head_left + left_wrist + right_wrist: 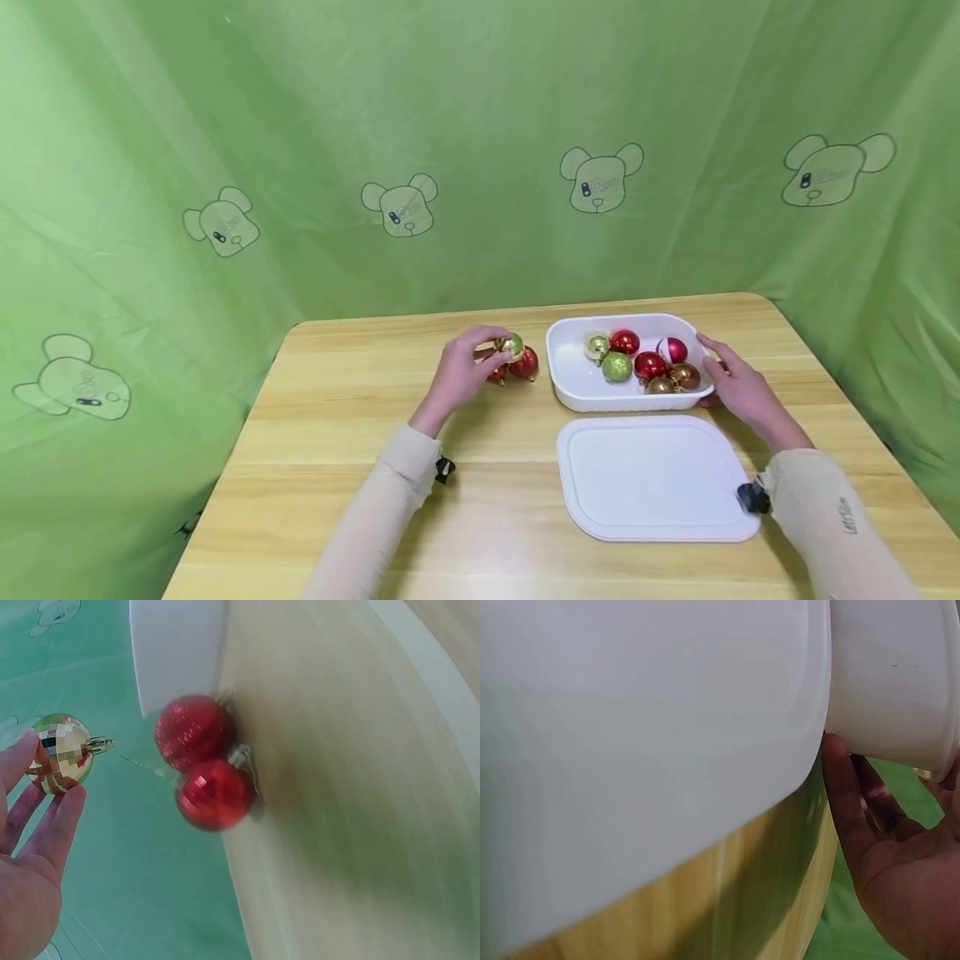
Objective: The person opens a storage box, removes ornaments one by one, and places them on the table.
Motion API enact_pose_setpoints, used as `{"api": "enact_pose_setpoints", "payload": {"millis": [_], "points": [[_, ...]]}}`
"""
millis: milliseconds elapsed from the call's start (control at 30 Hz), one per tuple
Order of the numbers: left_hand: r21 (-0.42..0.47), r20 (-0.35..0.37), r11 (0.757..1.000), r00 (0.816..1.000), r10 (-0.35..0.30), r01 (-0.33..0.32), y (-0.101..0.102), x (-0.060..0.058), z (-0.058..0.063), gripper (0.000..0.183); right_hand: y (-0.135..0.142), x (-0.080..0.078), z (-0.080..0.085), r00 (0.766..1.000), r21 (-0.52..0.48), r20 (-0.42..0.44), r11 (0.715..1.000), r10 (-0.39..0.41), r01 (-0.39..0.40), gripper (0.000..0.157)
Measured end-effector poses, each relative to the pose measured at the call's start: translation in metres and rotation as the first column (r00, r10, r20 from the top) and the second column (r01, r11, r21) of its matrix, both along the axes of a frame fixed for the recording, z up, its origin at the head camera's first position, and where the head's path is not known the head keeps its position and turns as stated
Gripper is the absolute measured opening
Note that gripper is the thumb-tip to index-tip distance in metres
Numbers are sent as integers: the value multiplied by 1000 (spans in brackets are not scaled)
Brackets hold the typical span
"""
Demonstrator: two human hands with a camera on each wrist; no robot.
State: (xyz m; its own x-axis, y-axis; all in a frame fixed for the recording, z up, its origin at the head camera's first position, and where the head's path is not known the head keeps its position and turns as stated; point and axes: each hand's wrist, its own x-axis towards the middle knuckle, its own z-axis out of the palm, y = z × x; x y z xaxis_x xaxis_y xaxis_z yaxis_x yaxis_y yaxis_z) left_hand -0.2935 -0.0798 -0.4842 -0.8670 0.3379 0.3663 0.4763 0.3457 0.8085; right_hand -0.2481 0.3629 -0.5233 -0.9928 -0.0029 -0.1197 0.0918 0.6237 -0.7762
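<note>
Gold mirror-faceted bauble [66,759]; red baubles [215,795]; white tub [637,404], white lid [660,479]; yellowish wood-grain table [337,400]; green backdrop [487,83], dark-outlined animal heads [597,187].

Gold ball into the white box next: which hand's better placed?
Probably the left hand: it pinches the gold ball near the left side of the white box. The right hand is at the box's right end, against its wall.

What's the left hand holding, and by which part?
A shiny gold faceted ball: the left hand pinches its round body between thumb and fingers; the metal cap is clear of them.
</note>
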Motion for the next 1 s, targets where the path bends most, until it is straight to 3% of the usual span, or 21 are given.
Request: {"api": "enact_pose_setpoints", "payload": {"millis": [633,1000], "points": [[38,86,994,991,102,-105,-43,-9,-19,35,-1,-2,2,1000,22,23,1000,-12,12,60],[-11,119,989,982,149,-149,-58,-13,-32,32,0,-1,-2,1000,17,19,1000,-17,17,60]]}}
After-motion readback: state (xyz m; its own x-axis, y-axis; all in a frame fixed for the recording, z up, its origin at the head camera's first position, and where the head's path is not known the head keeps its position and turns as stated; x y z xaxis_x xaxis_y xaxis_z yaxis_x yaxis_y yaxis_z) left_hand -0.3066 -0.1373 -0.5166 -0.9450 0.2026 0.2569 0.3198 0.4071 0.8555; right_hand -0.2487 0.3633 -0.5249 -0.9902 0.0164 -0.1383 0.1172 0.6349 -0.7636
